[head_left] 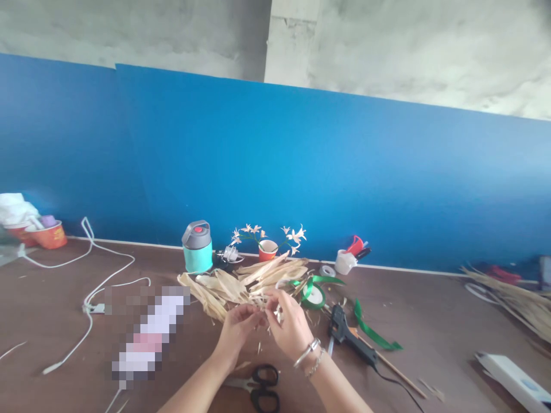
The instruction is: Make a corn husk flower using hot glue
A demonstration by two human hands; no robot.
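Observation:
Near the middle of the brown table, my left hand [241,328] and my right hand [289,321] are close together, fingertips almost meeting. The fingers of both are pinched on something small and pale that I cannot make out. Dry corn husks [232,285] lie in a pile just beyond them. Under my wrists rest black-handled scissors [263,385]. A black glue gun [350,337] lies to the right of my right hand, and a roll of green ribbon [314,295] sits beyond it.
A turquoise jar [198,252] and an orange cup [267,250] with pale flowers [297,234] stand at the back. A white cup [345,262] holds red-handled tools. White cables [103,281] run across the left. A white box [514,380] lies at the right, and a blue partition [301,160] rises behind.

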